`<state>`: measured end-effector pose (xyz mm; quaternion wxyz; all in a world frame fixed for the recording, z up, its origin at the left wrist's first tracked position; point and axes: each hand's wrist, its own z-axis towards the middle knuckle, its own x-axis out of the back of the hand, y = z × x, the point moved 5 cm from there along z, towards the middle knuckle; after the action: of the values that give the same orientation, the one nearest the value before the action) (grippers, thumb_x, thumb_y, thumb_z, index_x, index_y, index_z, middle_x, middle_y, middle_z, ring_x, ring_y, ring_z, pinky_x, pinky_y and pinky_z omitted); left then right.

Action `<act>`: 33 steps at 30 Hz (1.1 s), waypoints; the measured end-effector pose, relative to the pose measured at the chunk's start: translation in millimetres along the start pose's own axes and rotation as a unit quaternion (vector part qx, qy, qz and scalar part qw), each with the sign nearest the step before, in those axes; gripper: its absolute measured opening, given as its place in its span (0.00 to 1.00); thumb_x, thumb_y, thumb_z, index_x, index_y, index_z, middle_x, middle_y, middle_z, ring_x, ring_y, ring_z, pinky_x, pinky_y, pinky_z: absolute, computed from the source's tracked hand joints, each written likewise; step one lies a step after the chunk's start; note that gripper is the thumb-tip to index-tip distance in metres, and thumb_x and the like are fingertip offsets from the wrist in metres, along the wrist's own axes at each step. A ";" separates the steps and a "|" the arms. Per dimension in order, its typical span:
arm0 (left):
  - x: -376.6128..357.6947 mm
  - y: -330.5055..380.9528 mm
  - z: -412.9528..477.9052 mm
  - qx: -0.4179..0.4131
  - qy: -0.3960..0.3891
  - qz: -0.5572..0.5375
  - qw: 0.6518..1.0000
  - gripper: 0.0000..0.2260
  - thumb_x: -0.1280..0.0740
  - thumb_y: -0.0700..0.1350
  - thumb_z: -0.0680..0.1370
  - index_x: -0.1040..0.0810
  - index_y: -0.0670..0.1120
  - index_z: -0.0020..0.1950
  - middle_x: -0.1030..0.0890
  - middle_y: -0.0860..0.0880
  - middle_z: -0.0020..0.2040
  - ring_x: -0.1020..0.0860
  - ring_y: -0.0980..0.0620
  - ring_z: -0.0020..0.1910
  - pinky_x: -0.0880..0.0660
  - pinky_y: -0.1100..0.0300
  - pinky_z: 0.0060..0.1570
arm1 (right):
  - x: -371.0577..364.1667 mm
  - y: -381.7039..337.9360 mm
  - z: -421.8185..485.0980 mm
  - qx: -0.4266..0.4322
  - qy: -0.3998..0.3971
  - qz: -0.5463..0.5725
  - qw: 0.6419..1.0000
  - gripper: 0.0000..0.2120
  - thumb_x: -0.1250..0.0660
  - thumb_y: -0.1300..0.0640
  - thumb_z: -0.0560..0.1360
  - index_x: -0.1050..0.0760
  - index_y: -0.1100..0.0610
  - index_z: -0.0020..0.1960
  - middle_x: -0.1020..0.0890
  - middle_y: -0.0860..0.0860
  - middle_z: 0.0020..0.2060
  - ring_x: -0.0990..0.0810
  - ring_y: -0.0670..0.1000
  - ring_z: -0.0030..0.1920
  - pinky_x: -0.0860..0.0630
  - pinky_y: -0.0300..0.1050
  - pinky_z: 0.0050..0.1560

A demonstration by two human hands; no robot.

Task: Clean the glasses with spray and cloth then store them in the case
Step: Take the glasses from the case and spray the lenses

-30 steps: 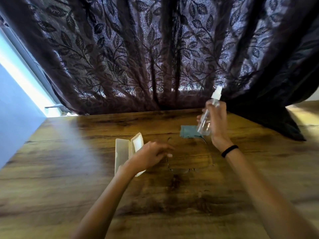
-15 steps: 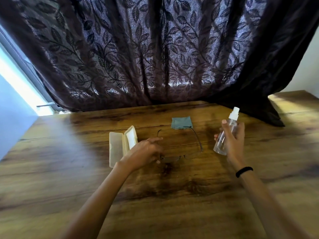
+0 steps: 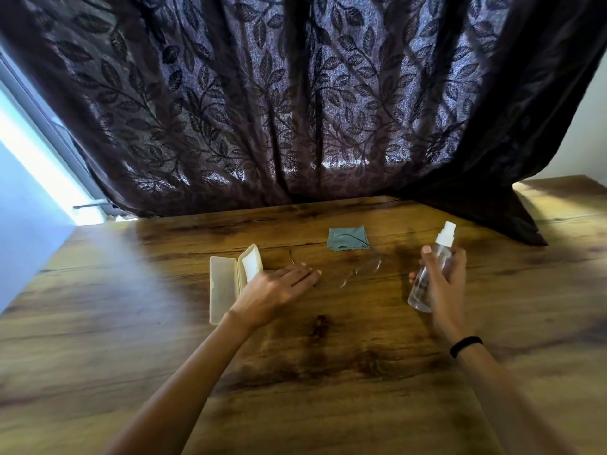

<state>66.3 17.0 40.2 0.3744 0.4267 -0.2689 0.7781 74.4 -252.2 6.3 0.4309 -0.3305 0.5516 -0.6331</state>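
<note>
Thin wire-framed glasses (image 3: pixel 367 269) lie on the wooden table (image 3: pixel 328 372), one temple reaching over the grey-blue cloth (image 3: pixel 347 238) behind them. My left hand (image 3: pixel 277 289) covers the glasses' left end, fingers closed on the frame; the left lens is hidden under it. To the left of that hand lies the cream case (image 3: pixel 226 284), open, with its lid tilted up. My right hand (image 3: pixel 448 284) holds the clear spray bottle (image 3: pixel 428 269) upright to the right of the glasses, forefinger near the white nozzle.
A dark leaf-patterned curtain (image 3: pixel 295 110) hangs along the table's far edge and drapes onto its back right corner. A bright window strip and a wall are at the left. A black band is on my right wrist.
My right hand brought the spray bottle from above the cloth down and to the right. My left hand closed on the glasses' left end, and their right lens swung away from me.
</note>
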 end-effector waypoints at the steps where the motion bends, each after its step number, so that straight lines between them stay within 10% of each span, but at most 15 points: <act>1: 2.2 -2.4 2.5 0.013 0.018 0.004 1.000 0.21 0.24 0.33 0.65 0.21 0.39 0.56 0.17 0.42 0.50 0.18 0.45 0.48 0.18 0.52 0.35 | 0.2 -0.9 0.1 0.005 0.000 -0.002 1.000 0.09 0.37 0.43 0.70 0.34 0.40 0.48 0.24 0.47 0.45 0.21 0.42 0.34 0.22 0.37 0.35; 9: 15.7 -37.9 25.8 0.193 0.203 -0.041 0.959 0.10 0.30 0.30 0.69 0.18 0.37 0.49 0.16 0.39 0.44 0.17 0.45 0.37 0.19 0.55 0.32 | -10.3 -22.7 3.7 0.058 -0.003 0.023 0.998 0.16 0.37 0.48 0.73 0.35 0.44 0.60 0.24 0.46 0.46 0.21 0.42 0.35 0.21 0.35 0.36; 14: 22.4 -60.0 38.5 0.242 0.279 -0.104 0.924 0.08 0.32 0.34 0.71 0.18 0.38 0.49 0.16 0.42 0.44 0.17 0.49 0.42 0.19 0.56 0.39 | -33.4 -63.0 3.6 0.161 -0.048 -0.030 0.985 0.32 0.38 0.65 0.75 0.47 0.47 0.73 0.28 0.25 0.51 0.24 0.44 0.33 0.20 0.42 0.33; 19: 33.6 -79.7 52.4 0.256 0.299 -0.097 0.914 0.10 0.29 0.30 0.69 0.18 0.36 0.49 0.16 0.40 0.45 0.17 0.48 0.42 0.19 0.54 0.41 | -72.1 -104.1 -0.3 0.203 -0.150 -0.061 0.966 0.32 0.37 0.65 0.75 0.43 0.34 0.66 0.25 0.52 0.41 0.26 0.61 0.28 0.24 0.59 0.27; 33: 62.4 -107.0 60.9 0.262 0.324 -0.082 0.905 0.09 0.28 0.32 0.69 0.18 0.37 0.48 0.16 0.43 0.44 0.17 0.52 0.43 0.21 0.62 0.45 | -127.9 -139.8 -7.7 0.279 -0.249 -0.076 0.924 0.23 0.40 0.44 0.73 0.41 0.34 0.66 0.28 0.34 0.41 0.27 0.35 0.36 0.30 0.29 0.36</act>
<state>159.2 55.6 134.6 0.3780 0.2545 0.1170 0.8824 94.7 -129.7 149.7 0.5795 -0.3850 0.2006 -0.6897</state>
